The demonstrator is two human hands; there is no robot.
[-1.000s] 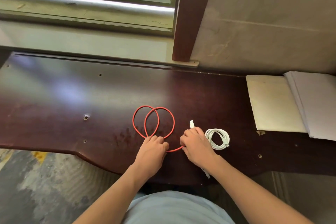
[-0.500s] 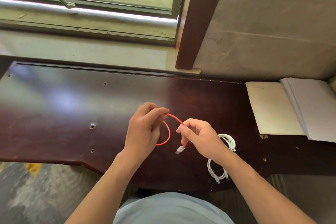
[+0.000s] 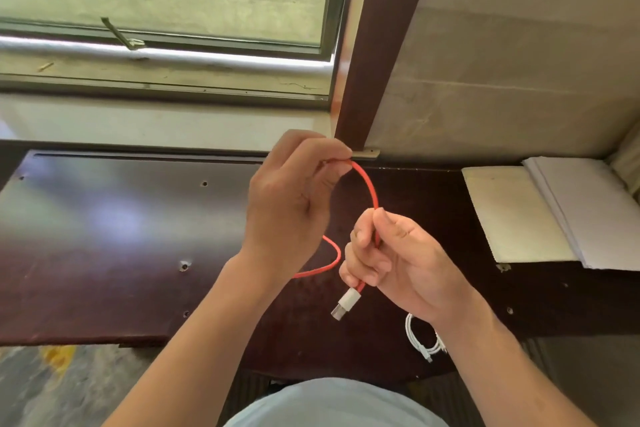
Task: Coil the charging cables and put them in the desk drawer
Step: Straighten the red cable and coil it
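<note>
Red cable [image 3: 370, 187] arcs between both hands: left hand [image 3: 294, 198] pinches it high, right hand [image 3: 391, 256] grips near the plug [image 3: 344, 303].

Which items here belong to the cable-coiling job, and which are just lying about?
Job:
- thin red charging cable, held by left hand and right hand
- coiled white charging cable
- dark wooden desk

Lying about:
- cream notepad
- white paper stack

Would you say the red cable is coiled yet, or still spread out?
Spread out: the red cable arcs loosely between the left hand and right hand.
</note>
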